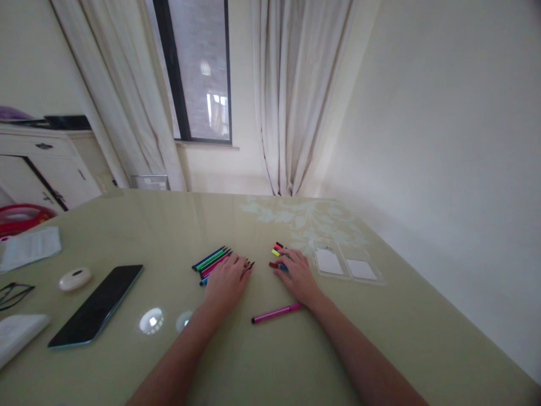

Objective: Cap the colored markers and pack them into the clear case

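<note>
Several marker pens (210,260) without caps lie side by side, slanted, on the table left of centre. My left hand (227,279) rests over their right end, fingers closed round a dark-tipped pen (248,267). To the right, my right hand (297,274) lies over small coloured caps (276,248), its thumb and fingers round a dark red cap (273,264) and something blue. Nearer to me, a pink capped-looking pen (275,313) lies with its right end close to my right wrist.
A clear plastic case (347,276) with white inserts lies open on the right. On the left are a black tablet (98,304), a round white case (75,279), glasses (14,295), a white box (19,335) and paper (31,248).
</note>
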Motion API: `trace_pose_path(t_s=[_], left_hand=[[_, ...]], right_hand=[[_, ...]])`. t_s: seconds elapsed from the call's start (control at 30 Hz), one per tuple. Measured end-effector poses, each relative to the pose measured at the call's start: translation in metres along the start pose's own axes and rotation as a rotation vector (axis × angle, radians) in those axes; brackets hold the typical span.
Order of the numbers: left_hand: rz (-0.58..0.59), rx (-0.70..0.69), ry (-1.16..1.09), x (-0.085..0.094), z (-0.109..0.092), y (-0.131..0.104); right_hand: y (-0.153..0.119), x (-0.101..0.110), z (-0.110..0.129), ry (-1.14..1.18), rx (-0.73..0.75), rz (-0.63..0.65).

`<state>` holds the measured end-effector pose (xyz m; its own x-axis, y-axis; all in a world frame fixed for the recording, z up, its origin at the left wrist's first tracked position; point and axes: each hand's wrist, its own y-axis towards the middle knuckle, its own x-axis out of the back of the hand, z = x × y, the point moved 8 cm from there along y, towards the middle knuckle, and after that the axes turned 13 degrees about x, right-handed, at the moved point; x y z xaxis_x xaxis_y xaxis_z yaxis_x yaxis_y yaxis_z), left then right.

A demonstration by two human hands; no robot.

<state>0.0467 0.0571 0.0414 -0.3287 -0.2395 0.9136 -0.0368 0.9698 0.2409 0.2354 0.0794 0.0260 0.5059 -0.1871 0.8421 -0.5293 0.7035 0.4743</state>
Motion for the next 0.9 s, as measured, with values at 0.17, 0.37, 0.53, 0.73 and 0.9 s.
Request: trace_pose_path(t_s=[0.17, 0.37, 0.53, 0.73, 0.9], left_hand=[[0.050, -0.003, 0.028, -0.012, 0.007, 0.001], [0.008, -0.042, -0.027, -0.007, -0.001, 0.000], [-0.008, -0.038, -0.229, 0.003, -0.002, -0.001], [-0.088, -0.128, -0.343, 0.012, -0.006, -0.003], [-0.082, -0.153, -0.354, 0.012, -0.009, -0.003]], right_hand=[[0.000, -0.002, 0.002, 0.008, 0.017, 0.008], [0.001, 0.005, 0.004, 0.064, 0.045, -0.068], [0.000, 0.029, 0.002, 0.256, -0.010, -0.286], [-0.003, 0.041, 0.007, 0.365, -0.054, -0.347], [-0.004, 0.041, 0.009, 0.433, -0.078, -0.338]])
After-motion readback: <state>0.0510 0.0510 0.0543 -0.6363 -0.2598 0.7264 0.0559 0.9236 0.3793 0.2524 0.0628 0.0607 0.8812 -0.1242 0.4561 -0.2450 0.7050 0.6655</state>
